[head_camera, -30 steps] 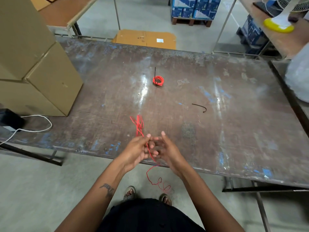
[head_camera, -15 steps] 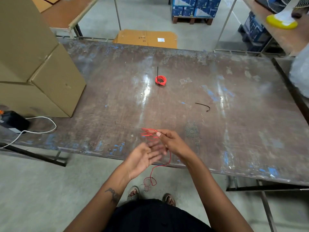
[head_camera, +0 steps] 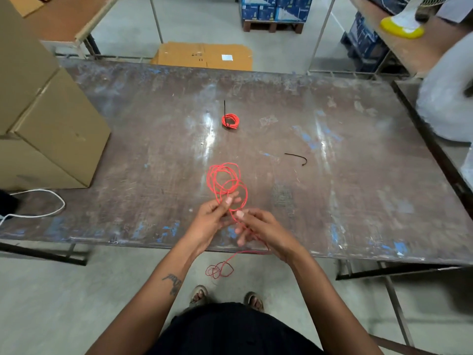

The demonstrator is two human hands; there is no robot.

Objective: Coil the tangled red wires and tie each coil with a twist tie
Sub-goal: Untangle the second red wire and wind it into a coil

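a thin, bright red wire (head_camera: 225, 181) forms several loose, uneven loops standing above the near part of a worn table, pinched at their base by two hands; its dark red tail hangs past the table edge in small curls. farther back, a small, tight red wire coil (head_camera: 230, 120) lies flat, bound by a black twist tie (head_camera: 225, 108) with one end pointing up. a loose curved black twist tie (head_camera: 296, 157) lies to the right.

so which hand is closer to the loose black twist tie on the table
Right. The right hand is below and a little left of the loose black twist tie; the left hand sits farther left, beyond the right one.
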